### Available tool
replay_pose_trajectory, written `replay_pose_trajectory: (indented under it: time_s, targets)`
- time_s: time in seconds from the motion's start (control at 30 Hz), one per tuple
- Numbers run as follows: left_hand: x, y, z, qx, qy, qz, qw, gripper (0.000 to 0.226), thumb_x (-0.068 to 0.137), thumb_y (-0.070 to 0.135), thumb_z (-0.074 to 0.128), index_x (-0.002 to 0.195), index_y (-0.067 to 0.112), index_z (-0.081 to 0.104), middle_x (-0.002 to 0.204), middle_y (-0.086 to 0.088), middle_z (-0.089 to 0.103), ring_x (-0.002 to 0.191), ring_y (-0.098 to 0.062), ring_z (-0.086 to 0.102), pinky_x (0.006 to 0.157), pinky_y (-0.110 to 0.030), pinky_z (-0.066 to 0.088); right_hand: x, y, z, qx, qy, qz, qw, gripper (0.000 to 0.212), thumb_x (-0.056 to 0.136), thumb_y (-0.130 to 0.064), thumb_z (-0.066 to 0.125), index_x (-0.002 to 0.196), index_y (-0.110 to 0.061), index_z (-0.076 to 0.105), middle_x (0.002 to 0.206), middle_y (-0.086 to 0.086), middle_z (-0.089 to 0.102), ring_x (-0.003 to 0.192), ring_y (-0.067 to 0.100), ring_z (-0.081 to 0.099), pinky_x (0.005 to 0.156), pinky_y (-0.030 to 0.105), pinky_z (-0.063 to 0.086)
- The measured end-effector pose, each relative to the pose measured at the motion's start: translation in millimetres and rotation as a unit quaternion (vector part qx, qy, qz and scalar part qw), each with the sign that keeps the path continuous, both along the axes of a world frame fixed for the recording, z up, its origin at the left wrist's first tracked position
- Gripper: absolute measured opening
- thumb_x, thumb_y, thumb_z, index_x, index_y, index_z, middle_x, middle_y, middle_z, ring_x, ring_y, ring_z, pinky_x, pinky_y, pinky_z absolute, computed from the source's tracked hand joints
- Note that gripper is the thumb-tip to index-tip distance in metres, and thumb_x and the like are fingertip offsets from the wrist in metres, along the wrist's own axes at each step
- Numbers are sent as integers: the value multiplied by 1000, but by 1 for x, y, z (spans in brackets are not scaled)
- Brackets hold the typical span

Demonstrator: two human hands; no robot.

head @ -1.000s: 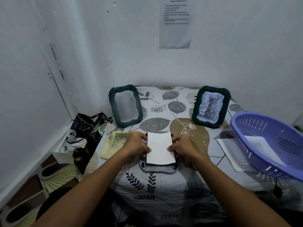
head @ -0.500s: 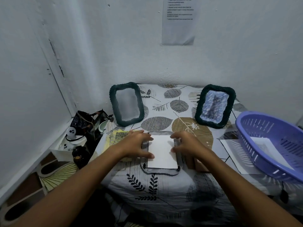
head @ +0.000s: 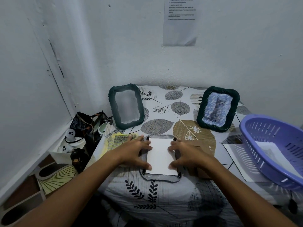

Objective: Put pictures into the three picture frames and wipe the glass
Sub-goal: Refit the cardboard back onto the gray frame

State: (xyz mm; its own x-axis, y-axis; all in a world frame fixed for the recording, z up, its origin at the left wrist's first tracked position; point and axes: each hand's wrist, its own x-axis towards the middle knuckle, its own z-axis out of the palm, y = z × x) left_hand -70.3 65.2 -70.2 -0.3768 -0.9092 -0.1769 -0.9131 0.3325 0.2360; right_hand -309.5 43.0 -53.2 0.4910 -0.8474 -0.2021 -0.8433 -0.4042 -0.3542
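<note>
A white rectangular sheet (head: 161,156), matte and blank on its upper side, lay in the back of a picture frame (head: 159,176) placed face-down on the leaf-print cloth (head: 164,202) covering the table. The frame's rim looked grey and ribbed; small dark clips showed at its near corners, and most of its side edges were covered by the hands. The left hand (head: 133,152) rested on the sheet's left edge with fingers spread and only lightly bent, fingertips and thumb touching the paper, gripping nothing. The right hand (head: 188,153) mirrored it on the right edge, fingers likewise splayed and pressing. Whether the sheet sat fully within the recess could not be made out. At the far side, two upright frames with dark green, rope-textured rounded borders stood well apart: the left frame (head: 126,106) showed a dull grey pane, the right frame (head: 218,108) held a bluish picture, its subject too blurred to name with confidence. A yellow textured cloth (head: 118,140) lay partly under the left wrist. A brown cardboard piece (head: 201,169) lay just beside the right hand, partly hidden. A lavender slotted plastic basket (head: 268,145), cut off at the right edge, held paper and sat on another sheet (head: 237,158).
</note>
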Motion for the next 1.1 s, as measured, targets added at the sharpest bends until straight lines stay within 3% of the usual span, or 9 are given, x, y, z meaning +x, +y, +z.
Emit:
replay_pose_trajectory:
  time_s: [0.23, 0.43, 0.57, 0.73, 1.1]
  targets:
    - [4, -6, -5, -1, 36, 5, 999, 90, 63, 71, 70, 139, 30, 44, 159, 8, 20, 148, -12, -1, 119, -44, -4, -3, -3, -4, 2, -9, -1, 1000, 78, 69, -50, 77, 137, -26, 48, 152, -5, 34, 136, 21, 35, 105, 41, 39]
    - [6, -12, -9, -5, 16, -7, 1000, 108, 59, 78, 66, 148, 29, 30, 160, 8, 14, 147, -10, -5, 118, -43, -11, -5, -2, 2, -2, 3, 11, 1000, 77, 70, -49, 78, 137, -25, 48, 155, -8, 29, 139, 18, 31, 103, 39, 39]
    - [8, -15, -9, 4, 14, -17, 1000, 120, 47, 90, 55, 148, 29, 32, 159, 9, 16, 147, -9, -6, 116, -42, -13, -5, -2, 7, 3, 8, 21, 1000, 74, 69, -48, 79, 133, -23, 52, 147, -4, 40, 135, 20, 34, 100, 41, 41]
    - [5, -16, -5, 10, 15, -16, 1000, 109, 57, 75, 70, 147, 27, 33, 159, 10, 15, 147, -10, -6, 116, -46, -12, -6, -6, 4, 18, -3, 13, 1000, 80, 62, -50, 82, 133, -30, 50, 144, -3, 41, 127, 20, 44, 98, 38, 45]
    - [2, -15, 1, 6, 11, -13, 1000, 109, 57, 69, 75, 147, 24, 33, 158, 5, 22, 148, -12, 0, 117, -47, -9, -6, -7, 5, 30, -12, 25, 999, 84, 65, -45, 83, 138, -27, 46, 153, -6, 31, 140, 22, 29, 107, 40, 35]
